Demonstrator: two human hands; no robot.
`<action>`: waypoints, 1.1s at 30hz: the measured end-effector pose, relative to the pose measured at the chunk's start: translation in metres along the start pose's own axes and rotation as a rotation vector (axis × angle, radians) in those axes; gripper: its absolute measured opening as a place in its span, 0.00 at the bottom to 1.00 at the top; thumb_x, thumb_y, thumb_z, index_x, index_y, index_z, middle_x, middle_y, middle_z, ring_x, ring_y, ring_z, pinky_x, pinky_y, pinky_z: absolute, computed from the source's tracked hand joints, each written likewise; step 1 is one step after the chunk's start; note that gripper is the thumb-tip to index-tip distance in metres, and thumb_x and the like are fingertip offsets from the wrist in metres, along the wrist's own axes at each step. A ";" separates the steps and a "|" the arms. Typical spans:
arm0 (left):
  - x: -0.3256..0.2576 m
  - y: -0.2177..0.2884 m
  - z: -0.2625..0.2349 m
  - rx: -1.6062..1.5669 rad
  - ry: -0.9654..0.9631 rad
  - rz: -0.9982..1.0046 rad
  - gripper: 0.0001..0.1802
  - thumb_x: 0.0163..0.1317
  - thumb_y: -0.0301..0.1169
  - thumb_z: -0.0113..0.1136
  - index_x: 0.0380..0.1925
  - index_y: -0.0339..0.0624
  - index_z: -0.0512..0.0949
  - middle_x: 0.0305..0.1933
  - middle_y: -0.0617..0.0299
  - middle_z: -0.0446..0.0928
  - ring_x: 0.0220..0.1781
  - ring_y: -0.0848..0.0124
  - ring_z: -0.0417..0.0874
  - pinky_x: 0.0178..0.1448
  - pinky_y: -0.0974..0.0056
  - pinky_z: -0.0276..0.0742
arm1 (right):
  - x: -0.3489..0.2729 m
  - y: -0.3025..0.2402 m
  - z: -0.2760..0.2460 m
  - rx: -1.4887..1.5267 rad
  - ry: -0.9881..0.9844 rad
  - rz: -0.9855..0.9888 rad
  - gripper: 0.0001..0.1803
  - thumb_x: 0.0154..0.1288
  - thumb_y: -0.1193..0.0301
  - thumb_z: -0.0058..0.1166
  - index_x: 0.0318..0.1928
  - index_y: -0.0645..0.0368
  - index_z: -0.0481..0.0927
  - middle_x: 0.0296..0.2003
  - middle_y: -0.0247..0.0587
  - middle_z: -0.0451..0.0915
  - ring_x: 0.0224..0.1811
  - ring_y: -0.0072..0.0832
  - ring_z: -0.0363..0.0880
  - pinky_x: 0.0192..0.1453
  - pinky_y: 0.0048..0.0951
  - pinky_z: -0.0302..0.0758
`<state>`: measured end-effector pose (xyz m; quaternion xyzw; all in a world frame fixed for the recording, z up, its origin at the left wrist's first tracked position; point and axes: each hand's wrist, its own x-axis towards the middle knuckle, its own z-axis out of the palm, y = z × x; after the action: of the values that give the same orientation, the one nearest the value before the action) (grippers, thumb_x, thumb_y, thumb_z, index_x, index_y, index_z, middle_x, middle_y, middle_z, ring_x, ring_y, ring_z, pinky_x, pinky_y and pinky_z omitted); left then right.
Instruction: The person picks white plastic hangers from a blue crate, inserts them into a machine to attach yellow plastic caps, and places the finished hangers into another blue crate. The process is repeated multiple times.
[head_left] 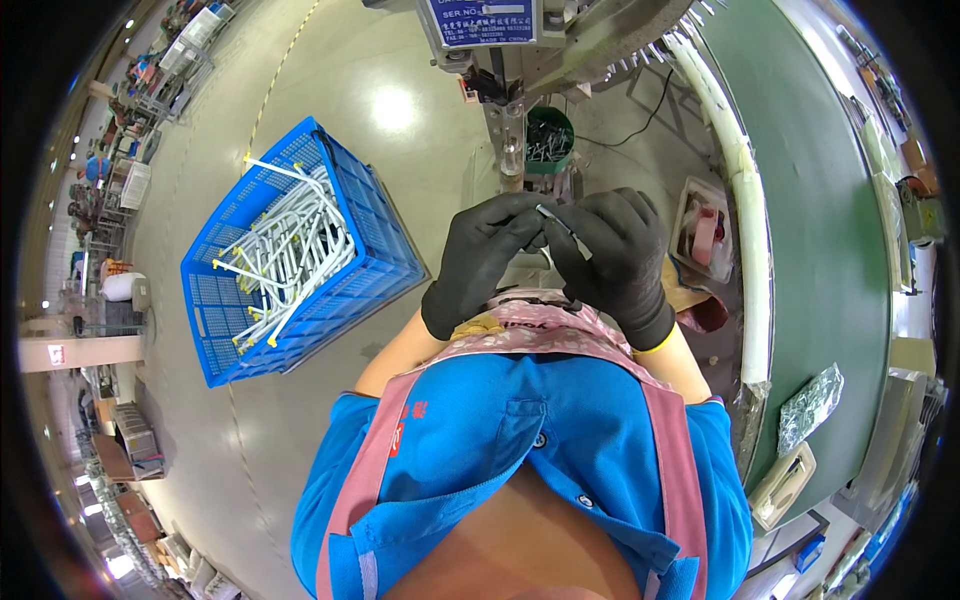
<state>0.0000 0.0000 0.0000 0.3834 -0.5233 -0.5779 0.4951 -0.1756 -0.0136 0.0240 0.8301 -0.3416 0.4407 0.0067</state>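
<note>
Black gloves cover both hands, which meet in front of my apron just below the machine. A small, thin metal piece (555, 217) shows between the fingertips. My left hand (482, 250) is closed in a pinch at its left end. From the other side, my right hand (622, 255) pinches it with thumb and bent fingers. Its exact shape is partly hidden by the gloves. Straight ahead stands the grey machine (512, 140), whose narrow upright post comes close above my hands. Just beyond them, a green bucket (568, 160) holds many small metal parts.
On the floor at left stands a blue plastic crate (400, 240) of white bent tubes (290, 255) with yellow ends. A green-topped bench (820, 200) runs along the right, with a clear plastic bag (810, 405) on it. Beside the bench sits a translucent bin (690, 230).
</note>
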 end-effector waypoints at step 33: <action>0.003 -0.003 -0.002 -0.156 -0.077 0.043 0.14 0.69 0.30 0.47 0.43 0.29 0.77 0.34 0.59 0.78 0.35 0.75 0.74 0.42 0.69 0.69 | 0.002 0.005 -0.002 0.008 -0.024 -0.088 0.12 0.42 0.65 0.64 0.32 0.46 0.79 0.33 0.32 0.73 0.35 0.33 0.74 0.37 0.37 0.70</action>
<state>0.0008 -0.0034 -0.0029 0.3100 -0.5036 -0.6206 0.5150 -0.1792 -0.0178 0.0251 0.8494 -0.3031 0.4315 0.0190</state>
